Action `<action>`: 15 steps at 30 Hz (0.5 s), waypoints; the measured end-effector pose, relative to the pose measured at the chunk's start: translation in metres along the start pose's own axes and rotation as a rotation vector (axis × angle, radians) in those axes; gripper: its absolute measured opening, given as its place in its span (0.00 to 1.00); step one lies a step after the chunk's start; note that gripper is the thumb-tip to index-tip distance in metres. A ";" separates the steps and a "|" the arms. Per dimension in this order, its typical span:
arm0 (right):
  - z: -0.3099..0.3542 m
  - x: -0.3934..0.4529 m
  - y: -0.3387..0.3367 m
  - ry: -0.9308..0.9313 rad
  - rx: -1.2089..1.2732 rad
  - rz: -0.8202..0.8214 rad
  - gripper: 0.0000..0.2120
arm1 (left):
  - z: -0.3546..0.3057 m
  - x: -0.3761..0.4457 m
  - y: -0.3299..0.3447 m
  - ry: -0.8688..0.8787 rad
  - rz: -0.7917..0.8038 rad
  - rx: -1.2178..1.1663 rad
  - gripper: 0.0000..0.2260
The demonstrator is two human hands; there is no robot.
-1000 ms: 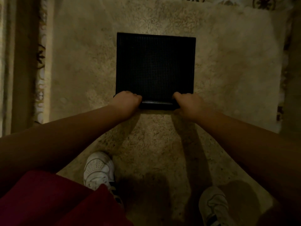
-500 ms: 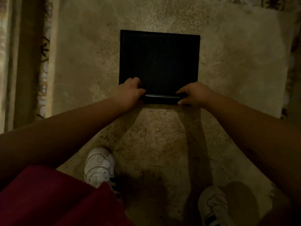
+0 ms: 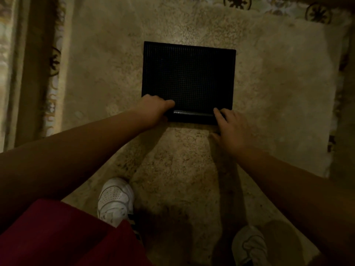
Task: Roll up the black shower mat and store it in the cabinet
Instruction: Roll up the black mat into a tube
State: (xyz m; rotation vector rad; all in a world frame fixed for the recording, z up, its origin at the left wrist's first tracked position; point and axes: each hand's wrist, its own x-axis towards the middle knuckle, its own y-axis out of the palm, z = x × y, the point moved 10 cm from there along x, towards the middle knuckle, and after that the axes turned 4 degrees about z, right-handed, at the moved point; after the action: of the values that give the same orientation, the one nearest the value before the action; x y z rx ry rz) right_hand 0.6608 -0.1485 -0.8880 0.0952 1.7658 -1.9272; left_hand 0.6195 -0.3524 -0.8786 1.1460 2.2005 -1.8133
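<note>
The black shower mat [image 3: 189,75] lies on a beige rug, its near edge curled into a thin roll [image 3: 193,117]. My left hand [image 3: 153,110] grips the left end of that roll, fingers curled over it. At the right end, my right hand [image 3: 231,129] rests with fingers spread, their tips touching the roll and the palm over the rug just behind it. The far part of the mat is still flat. No cabinet is in view.
A shaggy beige rug [image 3: 278,96] covers the floor under the mat. Patterned tile [image 3: 238,1] shows at the top and along the left edge. My white shoes [image 3: 115,200] [image 3: 248,246] stand on the rug near the bottom, beside red clothing [image 3: 63,237].
The roll has moved further away from me, so less flat mat shows. My right hand has loosened from a closed grip to spread fingers on the roll's right end.
</note>
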 end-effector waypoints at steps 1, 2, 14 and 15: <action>-0.002 0.007 -0.005 -0.004 -0.004 -0.009 0.35 | 0.003 0.002 0.000 -0.017 0.001 -0.043 0.14; -0.005 0.015 -0.011 -0.006 0.015 -0.014 0.34 | 0.006 0.002 0.002 -0.033 0.008 -0.081 0.14; -0.035 0.063 -0.004 0.058 0.132 0.274 0.26 | -0.015 -0.002 0.005 -0.005 -0.067 0.396 0.26; -0.035 0.064 -0.004 0.069 0.145 0.300 0.27 | -0.015 -0.002 0.007 -0.002 -0.056 0.450 0.25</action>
State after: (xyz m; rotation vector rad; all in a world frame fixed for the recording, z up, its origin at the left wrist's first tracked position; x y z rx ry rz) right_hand 0.5939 -0.1360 -0.9145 0.4568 1.5501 -1.8460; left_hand 0.6305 -0.3396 -0.8787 1.1483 1.8894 -2.4130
